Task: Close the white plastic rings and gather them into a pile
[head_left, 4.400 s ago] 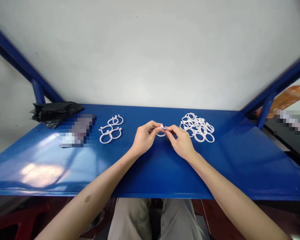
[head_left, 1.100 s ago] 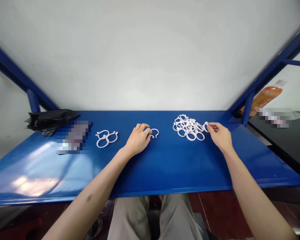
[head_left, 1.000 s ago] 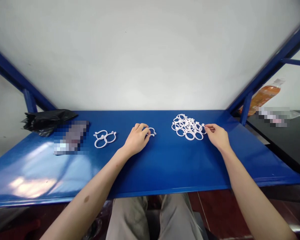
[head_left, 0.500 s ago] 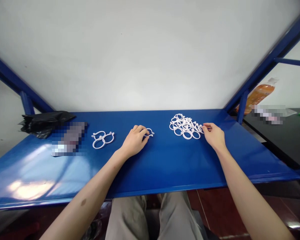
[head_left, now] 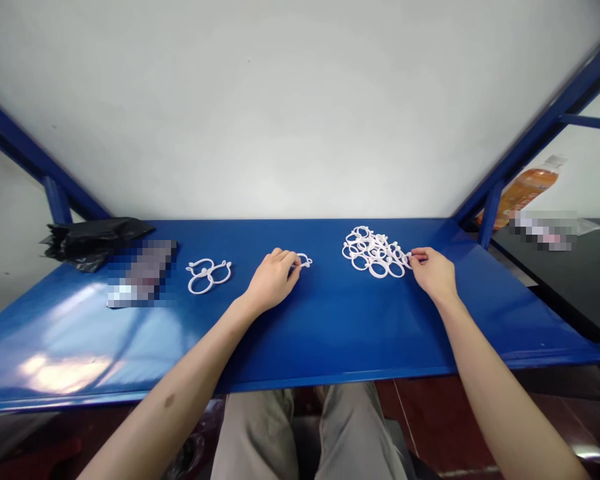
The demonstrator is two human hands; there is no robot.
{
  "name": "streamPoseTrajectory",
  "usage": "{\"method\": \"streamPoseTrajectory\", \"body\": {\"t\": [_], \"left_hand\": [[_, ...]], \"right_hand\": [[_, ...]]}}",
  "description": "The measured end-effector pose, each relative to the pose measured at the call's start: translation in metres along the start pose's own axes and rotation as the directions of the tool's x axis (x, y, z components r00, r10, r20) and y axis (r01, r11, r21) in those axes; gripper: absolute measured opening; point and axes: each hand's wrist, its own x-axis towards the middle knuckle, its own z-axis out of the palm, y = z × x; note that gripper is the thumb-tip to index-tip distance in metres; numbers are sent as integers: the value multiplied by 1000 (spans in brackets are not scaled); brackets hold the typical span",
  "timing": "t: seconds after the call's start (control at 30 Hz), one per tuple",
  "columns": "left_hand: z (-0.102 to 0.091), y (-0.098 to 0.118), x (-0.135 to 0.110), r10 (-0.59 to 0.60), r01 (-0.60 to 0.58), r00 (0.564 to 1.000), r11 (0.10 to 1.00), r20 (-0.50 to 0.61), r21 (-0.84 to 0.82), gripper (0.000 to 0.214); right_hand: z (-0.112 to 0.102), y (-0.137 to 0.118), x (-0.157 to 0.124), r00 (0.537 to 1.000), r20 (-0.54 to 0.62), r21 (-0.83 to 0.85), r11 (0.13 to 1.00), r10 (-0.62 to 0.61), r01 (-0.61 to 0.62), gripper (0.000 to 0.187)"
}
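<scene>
My left hand (head_left: 273, 279) rests above the middle of the blue table, thumb and fingers pinched on one white curtain ring (head_left: 307, 263). Part of that ring is hidden by the fingers. At the right edge of a pile of white curtain rings (head_left: 373, 254), my right hand (head_left: 436, 273) has its thumb and fingertips closed on an outer ring (head_left: 408, 259), which still touches or lies very near the others. Three more white rings (head_left: 207, 272) lie touching one another to the left of my left hand.
A black plastic bag (head_left: 93, 237) and a blurred dark flat object (head_left: 147, 270) lie on the left of the blue table (head_left: 320, 333). Blue frame posts (head_left: 490, 215) stand at both sides. Beyond the right post are an orange drink bottle (head_left: 527, 193) and a black table (head_left: 585, 287).
My left thumb and fingers have drawn together on the single ring, which has turned slightly. My right fingertips have closed on a ring at the pile's edge. The view has shifted a little.
</scene>
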Motion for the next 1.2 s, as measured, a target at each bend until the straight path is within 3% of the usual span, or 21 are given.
{"method": "streamPoseTrajectory", "body": {"t": [0.17, 0.27, 0.53, 0.7, 0.93, 1.2], "left_hand": [[1, 1, 0, -5, 6, 1000, 1000, 8, -23, 13], [1, 0, 0, -6, 6, 1000, 999, 3, -33, 13], [0, -1, -1, -19, 19, 1000, 999, 6, -35, 16], [-1, -1, -1, -41, 41, 999, 999, 11, -34, 22], [-1, -1, -1, -67, 62, 997, 982, -24, -178, 24], [-4, 7, -2, -76, 82, 996, 983, 40, -164, 24]], "right_hand": [[-1, -6, 10, 995, -94, 130, 991, 19, -6, 23], [4, -18, 22, 997, -69, 211, 977, 44, -28, 24], [22, -21, 43, 999, 41, 173, 984, 35, -41, 26], [20, -18, 41, 999, 33, 169, 985, 40, -45, 26], [16, -18, 35, 999, -1, 168, 985, 50, -49, 27], [12, -20, 33, 996, -5, 155, 984, 90, -88, 26]]}}
